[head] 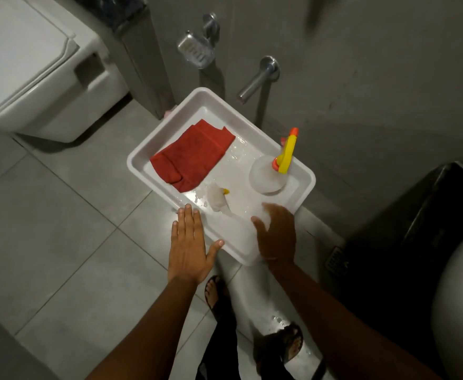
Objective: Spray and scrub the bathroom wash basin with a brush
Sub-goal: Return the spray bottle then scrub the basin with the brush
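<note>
A white tray (167, 127) sits low in front of me by the grey wall. In it lie a folded red cloth (192, 157), a white spray bottle (267, 175) with a yellow and orange trigger, and a white brush (217, 200) with a yellow spot. The brush handle runs toward the tray's near corner. My right hand (277, 237) curls around that blurred handle end. My left hand (188, 248) is flat and open beside the tray's near-left edge, thumb at the rim. A white rounded basin (460, 297) shows at the right edge.
A white toilet (33, 67) stands at the upper left. A metal tap (257, 80) and a soap dish (194, 50) stick out of the wall above the tray. A dark cabinet (416, 215) is on the right, with a floor drain (334, 259) beside it. My sandalled feet stand on wet tiles.
</note>
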